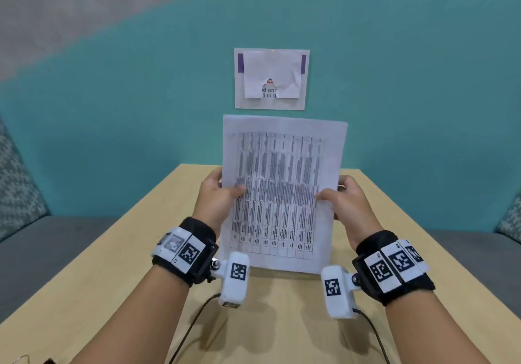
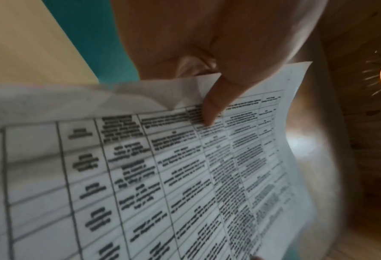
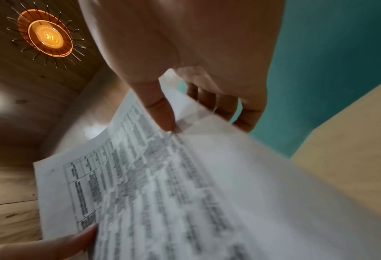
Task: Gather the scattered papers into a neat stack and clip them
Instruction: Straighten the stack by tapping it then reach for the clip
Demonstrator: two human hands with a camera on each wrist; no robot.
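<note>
Upright, papers [image 1: 282, 194] gripped, both hands

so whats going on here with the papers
A person holds a stack of printed papers upright over a wooden table, its lower edge at or near the tabletop. The left hand grips the left edge and the right hand the right edge, thumbs on the front sheet. No clip is on the stack yet.

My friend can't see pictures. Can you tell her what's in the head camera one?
Two hands, left and right, hold a stack of printed papers upright by its sides, bottom edge on a wooden table. Behind is a teal wall with a notice.
</note>
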